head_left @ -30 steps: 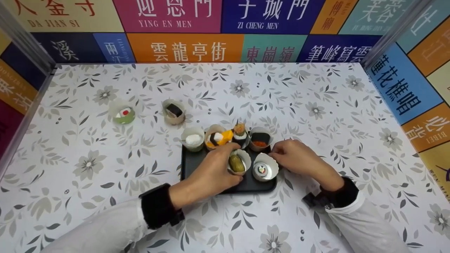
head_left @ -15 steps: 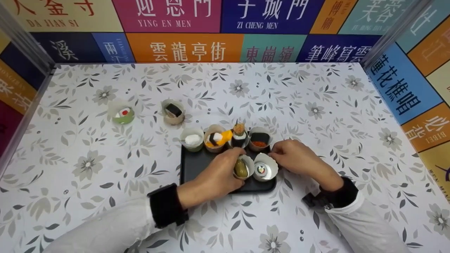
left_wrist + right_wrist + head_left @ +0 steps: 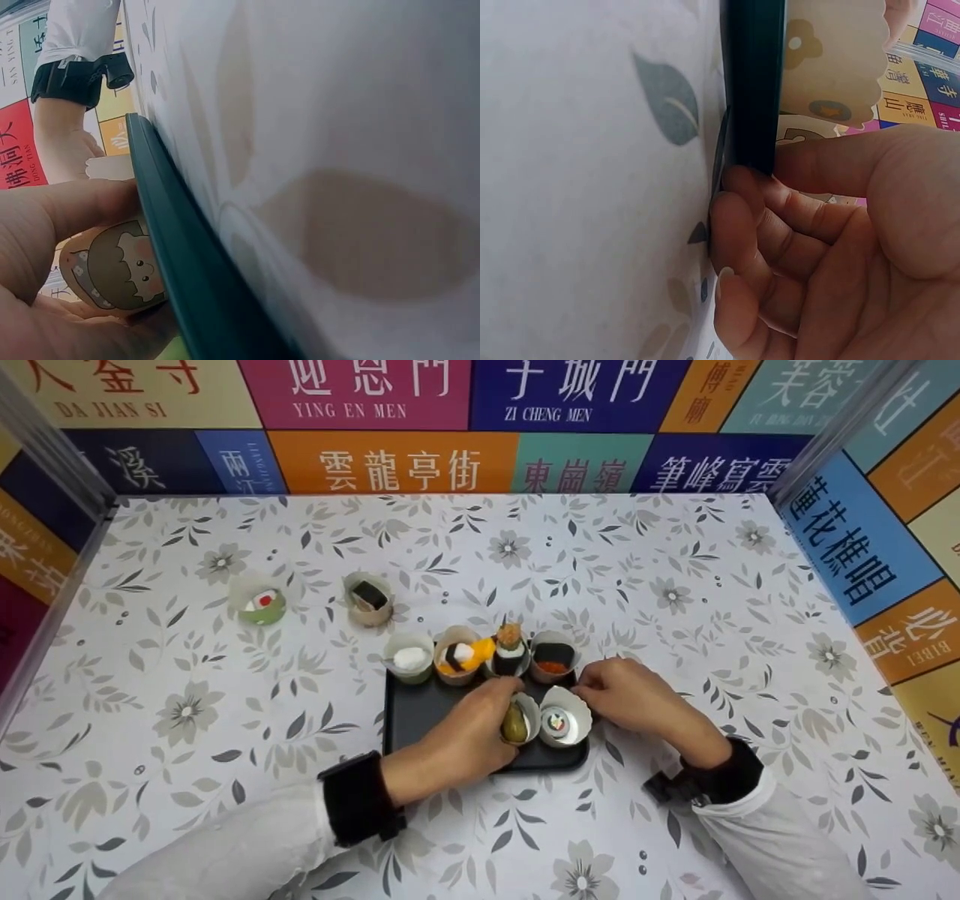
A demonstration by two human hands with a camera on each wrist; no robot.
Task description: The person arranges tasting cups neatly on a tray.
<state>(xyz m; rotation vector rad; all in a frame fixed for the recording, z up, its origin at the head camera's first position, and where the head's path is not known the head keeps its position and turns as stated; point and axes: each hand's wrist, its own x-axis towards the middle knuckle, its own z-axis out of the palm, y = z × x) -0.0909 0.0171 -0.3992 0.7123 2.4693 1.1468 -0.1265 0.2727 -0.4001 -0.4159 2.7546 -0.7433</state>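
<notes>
My left hand (image 3: pixel 469 731) grips a paper cup (image 3: pixel 531 718) with a green-brown, pickle-like piece in it, low over the black tray (image 3: pixel 416 709). In the left wrist view a cartoon face is printed on this cup (image 3: pixel 127 266), between thumb and fingers, right at the tray rim (image 3: pixel 176 240). Beside it on the tray stands a cup (image 3: pixel 577 709) with a white round sushi roll. My right hand (image 3: pixel 637 697) pinches the tray's right edge; the right wrist view has thumb and curled fingers (image 3: pixel 787 217) at that edge (image 3: pixel 757 97).
Along the tray's far side stand cups with a white piece (image 3: pixel 411 658), an orange-and-white piece (image 3: pixel 459 656), a fried-topped roll (image 3: pixel 510 649) and red roe (image 3: pixel 553 660). Farther left on the flowered cloth are a dark-wrapped piece's cup (image 3: pixel 369 598) and a green-and-white cup (image 3: pixel 259 600).
My left hand has moved slightly right with the pickle-like piece's cup, bringing it up beside the sushi roll's cup. The right hand stays at the tray edge.
</notes>
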